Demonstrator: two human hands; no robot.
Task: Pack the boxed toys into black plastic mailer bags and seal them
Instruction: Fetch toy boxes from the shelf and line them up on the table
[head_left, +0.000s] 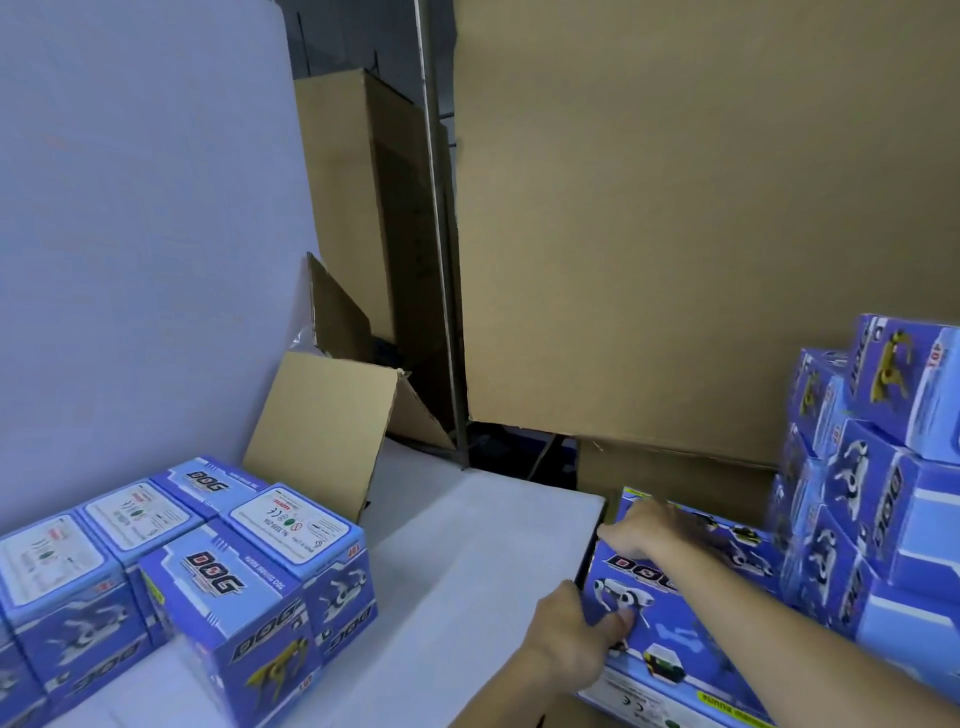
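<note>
Both my hands are on one blue toy box (691, 608) at the table (467, 597) edge: left hand (576, 639) clasps its near corner, thumb on top; right hand (644, 530) curls over the far edge. More boxes (171, 566) stand on the table to the left.

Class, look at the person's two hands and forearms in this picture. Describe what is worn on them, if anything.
Both hands, the left hand and the right hand, are bare: no gloves, rings, watch or bracelet show. The forearms are bare too, with no sleeve in view.
</note>
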